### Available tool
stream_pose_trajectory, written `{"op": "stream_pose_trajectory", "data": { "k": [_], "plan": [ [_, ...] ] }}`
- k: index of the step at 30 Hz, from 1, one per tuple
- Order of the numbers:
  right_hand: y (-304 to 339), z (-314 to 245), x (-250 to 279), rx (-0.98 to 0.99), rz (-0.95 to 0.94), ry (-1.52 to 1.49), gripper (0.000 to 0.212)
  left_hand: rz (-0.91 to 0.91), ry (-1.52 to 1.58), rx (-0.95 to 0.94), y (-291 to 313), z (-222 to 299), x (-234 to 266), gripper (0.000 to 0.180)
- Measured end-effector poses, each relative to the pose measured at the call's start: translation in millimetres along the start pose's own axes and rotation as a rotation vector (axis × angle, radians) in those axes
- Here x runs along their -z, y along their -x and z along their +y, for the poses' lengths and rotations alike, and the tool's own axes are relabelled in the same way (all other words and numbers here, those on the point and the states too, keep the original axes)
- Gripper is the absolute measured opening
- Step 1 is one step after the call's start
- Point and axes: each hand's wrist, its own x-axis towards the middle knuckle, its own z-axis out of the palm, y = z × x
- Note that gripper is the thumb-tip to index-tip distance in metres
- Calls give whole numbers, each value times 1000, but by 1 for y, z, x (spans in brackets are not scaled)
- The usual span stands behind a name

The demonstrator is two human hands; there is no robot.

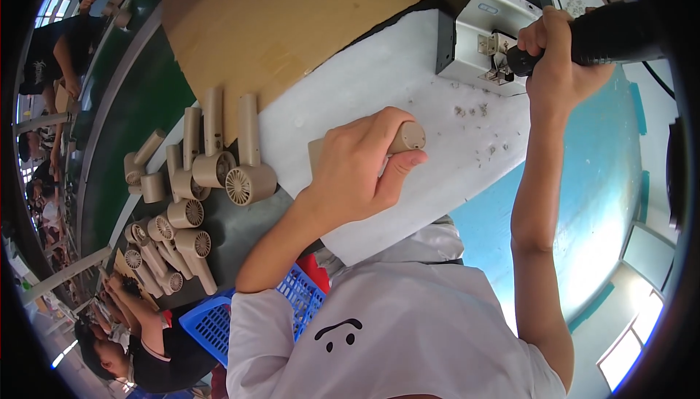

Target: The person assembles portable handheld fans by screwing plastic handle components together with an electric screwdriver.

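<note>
Fingers of the left hand (pixel 357 169) curl closed round a mostly hidden beige piece (pixel 410 137); the right hand (pixel 558 60) clasps a black tool (pixel 616 31), its end indistinct

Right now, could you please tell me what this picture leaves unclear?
Head view: left hand hides much of the beige piece it holds.
Head view: right hand partly covers black tool.
Head view: top edge cuts off metal machine.
Head view: scattered bits, too small to identify.

The dark table (pixel 244 230) carries beige fans (pixel 255 185) at left. Brown cardboard (pixel 292 31) and a white sheet (pixel 430 188) lie beside them, small scraps (pixel 483 110) dotting the sheet near a machine (pixel 477 24).
</note>
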Motion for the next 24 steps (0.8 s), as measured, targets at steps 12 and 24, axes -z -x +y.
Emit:
{"op": "stream_pose_trajectory", "data": {
  "k": [12,24],
  "plan": [
    [24,-21,6,-482,33,-195,35,-2,-40,-6,2,-2,-1,20],
    [57,-59,-2,-274,-219,-801,34,42,16,-65,5,1,-5,20]
  ]
}}
